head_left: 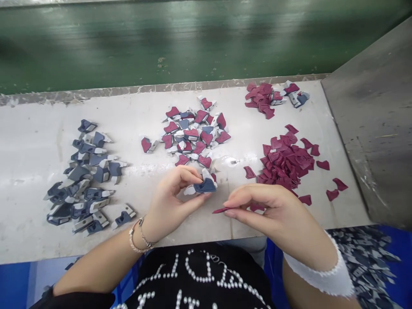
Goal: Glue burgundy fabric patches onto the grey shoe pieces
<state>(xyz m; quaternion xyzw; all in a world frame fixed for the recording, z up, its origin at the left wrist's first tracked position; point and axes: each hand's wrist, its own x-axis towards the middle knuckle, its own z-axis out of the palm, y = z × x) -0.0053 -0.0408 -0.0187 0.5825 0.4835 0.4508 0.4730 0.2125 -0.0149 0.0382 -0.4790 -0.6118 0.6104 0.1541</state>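
Between thumb and fingers, my left hand grips a small blue-and-white plastic part, its blue recessed face turned toward me. A bit of maroon shows at its far edge. To the right, my right hand pinches a thin maroon plastic piece, seen edge-on and apart from the blue-and-white part. Past my right hand lies a heap of loose maroon pieces. Just beyond my left hand is a cluster of white parts with maroon faces, some showing blue sides.
At left lies a pile of blue-and-white parts. A smaller maroon pile sits at the back right beside a few white parts. A metal panel bounds the right side, a green wall the back. More parts fill a blue bin below right.
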